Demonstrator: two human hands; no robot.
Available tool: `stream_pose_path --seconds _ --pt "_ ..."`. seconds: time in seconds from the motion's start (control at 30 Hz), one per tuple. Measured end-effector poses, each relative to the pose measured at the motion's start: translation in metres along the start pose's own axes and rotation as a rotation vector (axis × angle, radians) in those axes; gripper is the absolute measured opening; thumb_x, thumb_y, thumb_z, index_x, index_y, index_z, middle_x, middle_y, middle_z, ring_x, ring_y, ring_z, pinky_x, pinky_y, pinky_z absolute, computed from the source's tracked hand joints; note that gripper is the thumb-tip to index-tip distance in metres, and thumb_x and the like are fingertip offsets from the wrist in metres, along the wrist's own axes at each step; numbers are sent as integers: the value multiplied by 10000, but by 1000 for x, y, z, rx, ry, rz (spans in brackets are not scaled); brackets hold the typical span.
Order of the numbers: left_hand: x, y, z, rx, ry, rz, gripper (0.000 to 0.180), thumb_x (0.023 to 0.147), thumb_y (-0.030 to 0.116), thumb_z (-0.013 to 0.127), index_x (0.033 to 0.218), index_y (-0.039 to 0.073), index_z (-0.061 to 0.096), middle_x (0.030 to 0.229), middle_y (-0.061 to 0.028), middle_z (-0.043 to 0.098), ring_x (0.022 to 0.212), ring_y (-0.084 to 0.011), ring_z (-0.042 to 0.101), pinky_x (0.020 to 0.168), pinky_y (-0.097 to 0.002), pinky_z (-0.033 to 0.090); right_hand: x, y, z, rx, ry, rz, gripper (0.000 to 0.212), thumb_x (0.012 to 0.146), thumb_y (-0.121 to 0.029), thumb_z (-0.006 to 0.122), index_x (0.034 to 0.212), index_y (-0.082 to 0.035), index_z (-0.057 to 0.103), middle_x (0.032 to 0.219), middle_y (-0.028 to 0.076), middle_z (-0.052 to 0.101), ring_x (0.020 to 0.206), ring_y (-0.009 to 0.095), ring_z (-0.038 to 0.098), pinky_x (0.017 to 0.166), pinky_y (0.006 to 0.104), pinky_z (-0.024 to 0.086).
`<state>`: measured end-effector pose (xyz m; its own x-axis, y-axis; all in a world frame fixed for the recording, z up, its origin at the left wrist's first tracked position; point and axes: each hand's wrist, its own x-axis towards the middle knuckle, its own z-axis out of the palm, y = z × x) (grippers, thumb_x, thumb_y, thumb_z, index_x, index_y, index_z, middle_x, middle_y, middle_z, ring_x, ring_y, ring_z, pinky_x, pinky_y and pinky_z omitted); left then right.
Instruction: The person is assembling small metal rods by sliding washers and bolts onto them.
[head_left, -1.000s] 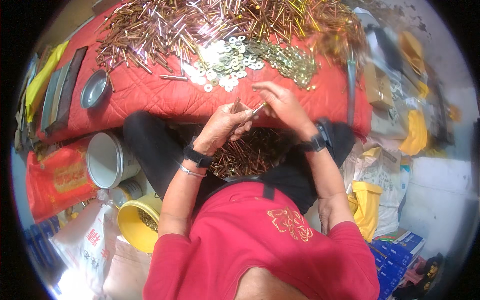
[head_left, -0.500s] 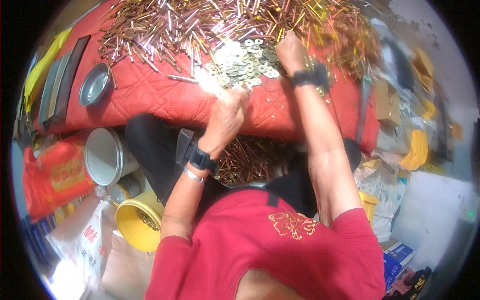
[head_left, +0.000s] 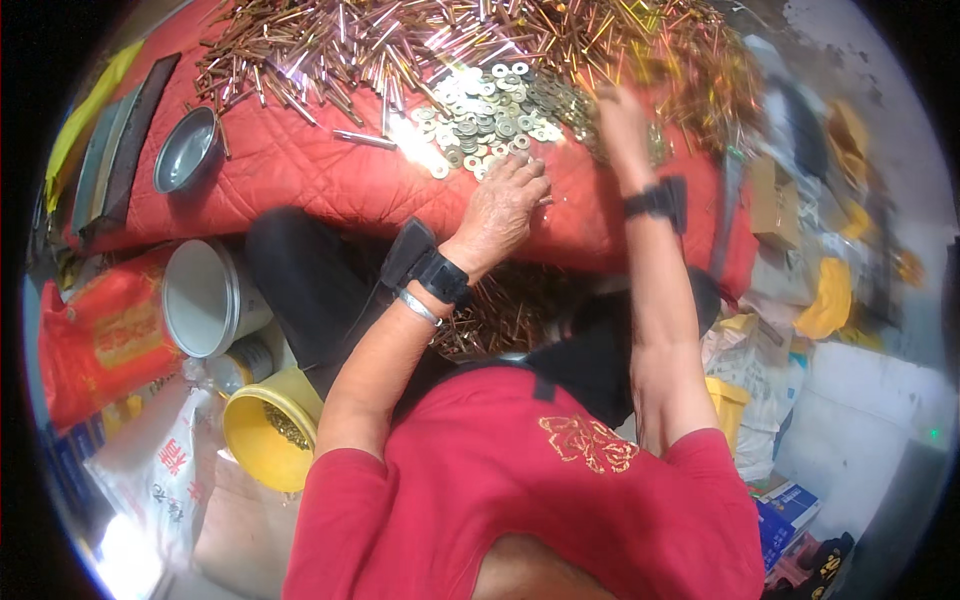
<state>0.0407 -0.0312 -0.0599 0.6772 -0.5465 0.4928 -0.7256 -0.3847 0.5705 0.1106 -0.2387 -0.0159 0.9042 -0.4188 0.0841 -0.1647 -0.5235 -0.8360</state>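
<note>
Since half a second ago, the left hand [head_left: 505, 205] has slid towards 3 o'clock below the washers [head_left: 500, 125], and the right hand [head_left: 622, 125] has shifted slightly towards 4 o'clock. The left fingers are bent and close together at the washer heap's 6 o'clock; their undersides are hidden, so I cannot tell whether that grip holds anything. The right hand is blurred at the heap's 3 o'clock, its grip impossible to tell. The washers lie on the red quilted surface [head_left: 300, 170], with copper-coloured rods [head_left: 330, 50] spread beyond at 12 o'clock. In the view, a metal bowl [head_left: 187, 150] sits at 10 o'clock, a white bucket [head_left: 195, 300] at 9, a yellow bucket [head_left: 255, 455] at 8.
</note>
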Motion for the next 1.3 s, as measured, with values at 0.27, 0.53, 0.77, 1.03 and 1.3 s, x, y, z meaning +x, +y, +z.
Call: stream_pose_path --seconds 0.27,0.53,0.77,1.03,1.3 --pt "-7 -3 -25 -699 223 -483 209 960 139 529 1115 24 609 981 -84 655 905 -148 624 767 -245 481 -100 5 -32 -96 -239 -354 217 884 -151 556 1039 -39 659 889 130 677 791 234 662 714 337 504" --pt "-22 9 -63 -1173 341 -1011 420 901 469 595 1031 69 584 698 36 485 488 -20 351 422 -169 230 -123 -10 -28 -436 -252 -560 121 844 -171 598 906 -94 667 812 121 649 787 322 636 680 421 500" --pt "-28 14 -50 -1232 403 -935 276 933 305 544 1008 43 582 693 40 467 535 -35 394 437 -188 304 -121 -12 -36 -684 -315 -598 114 827 -153 589 859 -109 689 756 148 654 734 329 645 644 444 508" --pt "-9 14 -26 -852 353 -585 131 886 175 624 926 51 638 665 65 423 527 -34 381 432 -194 266 -114 -25 -34 -664 -329 -583 128 808 -186 603 848 -117 703 763 153 662 736 321 652 652 439 513" --pt "-22 18 -37 -1156 357 -879 202 945 194 552 1009 18 627 738 41 520 589 -49 461 506 -188 372 -121 -24 -9 -781 -243 -597 119 782 -139 591 746 -88 692 719 156 662 673 325 655 586 439 513"
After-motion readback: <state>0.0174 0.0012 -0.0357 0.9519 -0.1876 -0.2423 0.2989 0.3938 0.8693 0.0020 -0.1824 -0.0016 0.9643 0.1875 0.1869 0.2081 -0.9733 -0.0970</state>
